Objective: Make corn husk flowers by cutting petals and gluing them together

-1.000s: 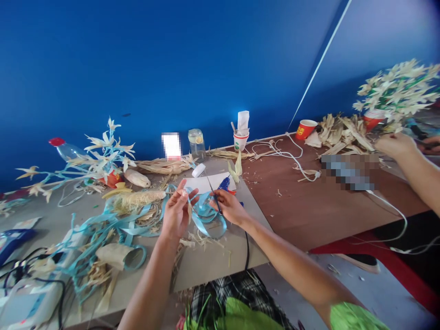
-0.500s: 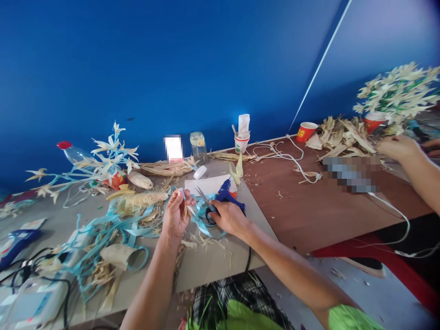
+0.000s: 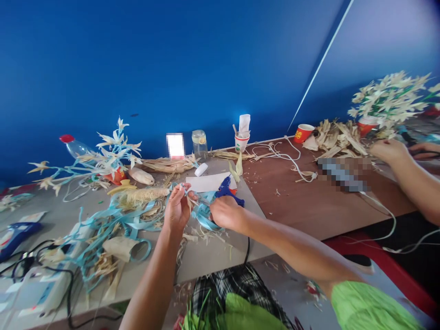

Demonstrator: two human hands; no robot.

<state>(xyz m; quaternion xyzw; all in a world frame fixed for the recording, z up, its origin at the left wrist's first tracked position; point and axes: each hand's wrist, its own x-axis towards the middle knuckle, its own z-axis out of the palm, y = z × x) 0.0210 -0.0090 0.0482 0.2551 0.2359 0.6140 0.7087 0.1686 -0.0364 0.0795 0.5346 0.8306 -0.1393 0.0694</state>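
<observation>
My left hand (image 3: 178, 208) is closed in a pinch on a small pale piece of corn husk with light blue ribbon (image 3: 201, 215) around it, just above the grey table (image 3: 206, 256). My right hand (image 3: 225, 213) is closed around scissors whose blades point left toward the pinched piece; the handles are mostly hidden in the fist. A blue glue gun (image 3: 227, 189) lies right behind my right hand on white paper (image 3: 209, 182).
Tangled blue ribbon and husk scraps (image 3: 113, 229) lie left. A blue-stemmed husk flower branch (image 3: 103, 158), plastic bottle (image 3: 74, 146), jar (image 3: 199, 143), paper cups (image 3: 241, 140) stand behind. Another person's hands (image 3: 392, 149) work by a husk pile (image 3: 338, 135) and flower bouquet (image 3: 392, 98) at right.
My right hand has brought the scissors down and left toward the left hand, which has closed from spread fingers into a pinch. The view shifted slightly.
</observation>
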